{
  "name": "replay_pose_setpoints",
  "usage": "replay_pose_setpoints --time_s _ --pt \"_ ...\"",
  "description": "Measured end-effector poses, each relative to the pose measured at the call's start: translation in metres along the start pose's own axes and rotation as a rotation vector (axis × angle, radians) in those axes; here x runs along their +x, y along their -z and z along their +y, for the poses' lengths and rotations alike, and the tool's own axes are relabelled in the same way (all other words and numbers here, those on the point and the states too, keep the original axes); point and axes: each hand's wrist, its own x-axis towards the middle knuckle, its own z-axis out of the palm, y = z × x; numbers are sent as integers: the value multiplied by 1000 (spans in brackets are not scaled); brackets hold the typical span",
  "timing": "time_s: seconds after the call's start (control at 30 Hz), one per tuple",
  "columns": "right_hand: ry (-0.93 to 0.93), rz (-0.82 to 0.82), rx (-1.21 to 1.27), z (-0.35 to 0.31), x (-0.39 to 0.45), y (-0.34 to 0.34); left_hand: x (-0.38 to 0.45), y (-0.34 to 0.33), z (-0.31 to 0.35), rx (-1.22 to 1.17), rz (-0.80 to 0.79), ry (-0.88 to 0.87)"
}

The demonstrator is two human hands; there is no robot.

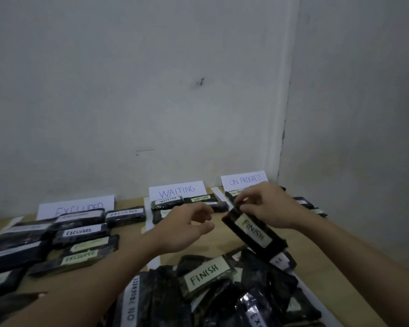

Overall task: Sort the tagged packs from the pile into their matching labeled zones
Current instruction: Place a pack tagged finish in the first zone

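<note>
One FINISH pack (253, 230) hangs above the pile (222, 291), pinched at its top end by the right hand (267, 204), long axis slanting down-right. Left hand (187, 225) waits just beside it, fingers loose, holding nothing. No FINISH zone in view.

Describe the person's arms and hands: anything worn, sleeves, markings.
Both forearms are bare, with no sleeves in view. The left hand shows no glove, watch or ring. The right hand is also ungloved, with no wristband; a small bright glint at one finger may be a ring, but it is too blurred to tell.
</note>
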Motion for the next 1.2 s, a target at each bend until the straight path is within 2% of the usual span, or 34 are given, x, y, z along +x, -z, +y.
replay_pose_setpoints --time_s 0.1,0.17,0.33,0.5,0.6,0.8,0.97,1.2 --pt "24 217 269 -24 3 7 -6 0 4 -274 67 121" --pt "-3 281 504 -41 2 8 -11 0 5 -390 88 150" --pt "-98 275 962 -68 -3 -3 -30 15 1 -637 166 122" --pt "-218 270 1143 -81 -2 -19 -44 33 -9 -665 180 104" --pt "-244 284 1128 -92 -1 -35 -50 39 -13 -664 216 99" --pt "-108 340 746 -138 3 -67 -67 57 -23 -556 429 116" --pt "49 261 616 -196 11 -96 -103 90 -49 -448 588 132" --pt "257 157 506 -283 23 -156 -176 144 -103 -326 667 148"
